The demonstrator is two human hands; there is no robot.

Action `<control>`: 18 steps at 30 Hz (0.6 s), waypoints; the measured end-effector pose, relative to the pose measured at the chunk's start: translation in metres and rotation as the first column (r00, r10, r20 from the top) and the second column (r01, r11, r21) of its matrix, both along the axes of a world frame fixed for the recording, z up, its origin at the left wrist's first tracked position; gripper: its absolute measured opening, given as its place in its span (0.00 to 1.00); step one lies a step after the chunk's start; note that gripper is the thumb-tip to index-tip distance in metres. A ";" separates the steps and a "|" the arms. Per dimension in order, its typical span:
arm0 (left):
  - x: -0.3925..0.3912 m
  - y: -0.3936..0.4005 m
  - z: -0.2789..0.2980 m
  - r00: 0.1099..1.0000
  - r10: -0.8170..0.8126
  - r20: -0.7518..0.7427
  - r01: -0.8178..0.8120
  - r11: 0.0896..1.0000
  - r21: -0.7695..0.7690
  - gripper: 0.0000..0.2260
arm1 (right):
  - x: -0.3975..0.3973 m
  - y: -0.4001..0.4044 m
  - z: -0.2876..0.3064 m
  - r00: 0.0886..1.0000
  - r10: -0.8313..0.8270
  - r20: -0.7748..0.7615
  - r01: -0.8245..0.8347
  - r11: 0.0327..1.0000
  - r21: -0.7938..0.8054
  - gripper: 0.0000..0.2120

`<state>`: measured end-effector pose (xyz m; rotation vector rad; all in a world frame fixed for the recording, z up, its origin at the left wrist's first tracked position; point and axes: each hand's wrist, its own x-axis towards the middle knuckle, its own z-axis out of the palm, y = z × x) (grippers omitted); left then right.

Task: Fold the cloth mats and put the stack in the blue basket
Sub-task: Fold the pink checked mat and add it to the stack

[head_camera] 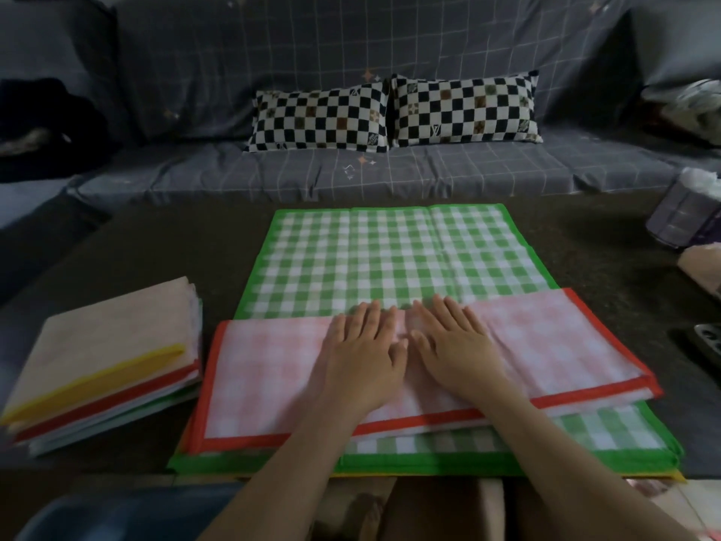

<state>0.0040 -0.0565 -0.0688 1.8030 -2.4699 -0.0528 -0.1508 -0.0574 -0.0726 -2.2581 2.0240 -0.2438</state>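
A red-edged pink checked mat (265,376), folded in half, lies across the near part of a flat green checked mat (390,255) on the dark table. My left hand (363,353) and my right hand (456,345) rest side by side on the folded pink mat's middle, fingers straight and pointing away from me. A yellow edge peeks out under the green mat along the near side. To the left a stack of folded mats (105,365) shows yellow, red and green edges. A blue basket (117,513) is partly in view at the bottom left, blurred.
A sofa with two checkered pillows (390,111) stands beyond the table (175,244). At the right edge sit a wrapped pack of tissue rolls (682,212) and a dark object (702,341). My knees show below the table's near edge.
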 end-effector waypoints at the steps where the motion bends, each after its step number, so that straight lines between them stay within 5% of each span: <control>1: 0.001 -0.001 -0.001 1.000 -0.007 0.004 0.007 1.000 -0.002 0.27 | 0.000 0.000 0.000 1.000 -0.004 -0.005 0.004 1.000 0.005 0.26; 18: 0.127 0.017 0.017 0.981 0.182 0.061 -0.191 0.959 0.211 0.26 | 0.000 -0.001 0.006 0.999 0.005 -0.052 -0.001 0.997 0.083 0.26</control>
